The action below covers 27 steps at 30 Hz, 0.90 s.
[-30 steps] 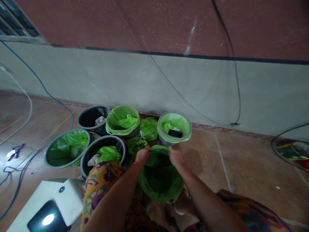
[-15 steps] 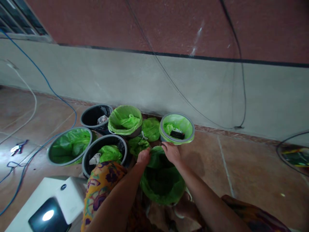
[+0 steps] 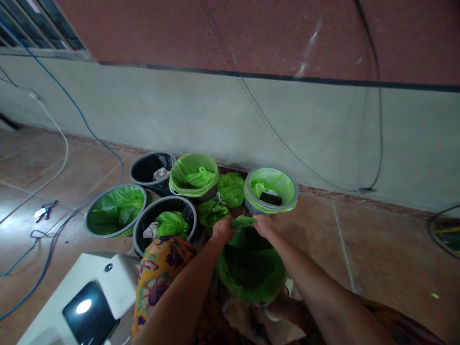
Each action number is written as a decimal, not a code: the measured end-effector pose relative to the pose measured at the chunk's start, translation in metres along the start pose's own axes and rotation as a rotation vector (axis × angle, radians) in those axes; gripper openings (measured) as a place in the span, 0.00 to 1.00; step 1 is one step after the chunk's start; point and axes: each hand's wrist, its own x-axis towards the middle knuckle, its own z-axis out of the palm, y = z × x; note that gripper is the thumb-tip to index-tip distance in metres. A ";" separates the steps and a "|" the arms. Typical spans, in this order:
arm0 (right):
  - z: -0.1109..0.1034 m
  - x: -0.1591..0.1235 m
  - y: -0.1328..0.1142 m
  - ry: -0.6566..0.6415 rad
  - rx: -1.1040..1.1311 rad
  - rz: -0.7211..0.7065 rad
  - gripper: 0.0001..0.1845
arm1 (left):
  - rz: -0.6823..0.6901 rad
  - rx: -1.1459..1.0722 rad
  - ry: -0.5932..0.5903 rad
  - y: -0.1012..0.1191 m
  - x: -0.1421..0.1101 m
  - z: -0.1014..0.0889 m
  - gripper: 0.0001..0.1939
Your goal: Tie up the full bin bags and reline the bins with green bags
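Observation:
Both my hands pinch the far rim of a green plastic bag (image 3: 251,275) that lines a bin close in front of me. My left hand (image 3: 223,229) grips the rim on its left side. On the right side my right hand (image 3: 264,225) holds it, fingers closed on the plastic. The bag's mouth gapes open and its inside looks dark. Just beyond my hands stands a grey bin with a green liner (image 3: 271,188) that holds a dark object.
Several more bins stand to the left by the wall: a black bin (image 3: 153,167), a green-lined bin (image 3: 194,176), a wide green-lined bin (image 3: 115,211), a black bin with a green bag (image 3: 165,223). Loose green bags (image 3: 230,189) lie between them. A white device (image 3: 84,306) sits bottom left; cables cross the floor.
My hands have come closer together on the bag's far rim, bunching the plastic between them. The view has shifted slightly right and down.

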 end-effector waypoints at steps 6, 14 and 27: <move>0.008 -0.031 0.056 0.059 0.071 0.288 0.13 | -0.027 -0.311 0.116 0.004 0.004 -0.014 0.48; 0.037 -0.085 0.064 0.089 0.236 0.566 0.17 | -0.169 -0.585 0.176 0.001 0.020 -0.012 0.28; -0.026 -0.032 0.016 0.361 0.263 0.207 0.19 | 0.200 -0.164 0.293 0.042 0.019 -0.016 0.13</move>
